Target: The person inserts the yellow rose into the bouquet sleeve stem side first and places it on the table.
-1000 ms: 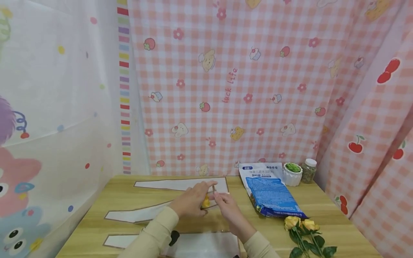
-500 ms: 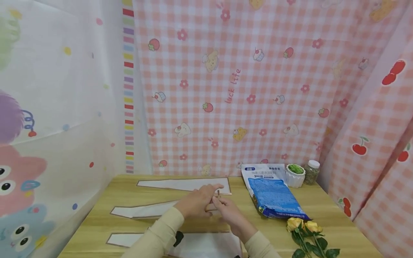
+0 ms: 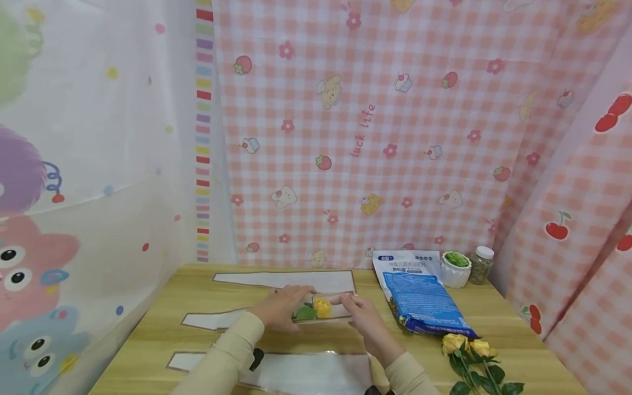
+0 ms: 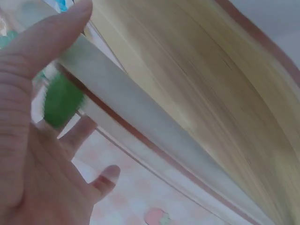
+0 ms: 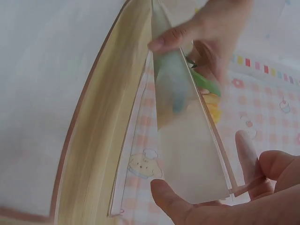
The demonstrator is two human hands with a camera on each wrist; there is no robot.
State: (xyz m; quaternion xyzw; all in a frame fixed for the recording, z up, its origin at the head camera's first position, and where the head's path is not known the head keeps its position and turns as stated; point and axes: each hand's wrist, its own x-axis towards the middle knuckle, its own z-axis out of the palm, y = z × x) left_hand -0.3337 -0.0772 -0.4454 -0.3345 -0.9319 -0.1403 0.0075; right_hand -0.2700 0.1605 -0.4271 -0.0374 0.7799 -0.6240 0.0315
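A flower sleeve (image 3: 207,320) of pale film with brown edging stands tilted on edge, its wide end between my hands. My left hand (image 3: 282,309) grips it, thumb on one face and fingers on the other, as the left wrist view shows. My right hand (image 3: 364,321) holds the wide end's corner; in the right wrist view its thumb touches the film (image 5: 180,159). A yellow rose (image 3: 322,308) with a green leaf (image 3: 304,313) shows beside my left fingers. Its stem is hidden; whether it lies inside the sleeve or against it, I cannot tell.
Another flat sleeve (image 3: 326,281) lies behind, a third (image 3: 306,370) in front under my forearms. To the right stand a blue and white bag (image 3: 419,296), a potted succulent (image 3: 455,269) and a lidded jar (image 3: 481,266). Two yellow roses (image 3: 466,345) lie at the front right.
My hands have moved apart from close together. The rose, hidden half a second ago, shows again with its leaf. The view has shifted slightly.
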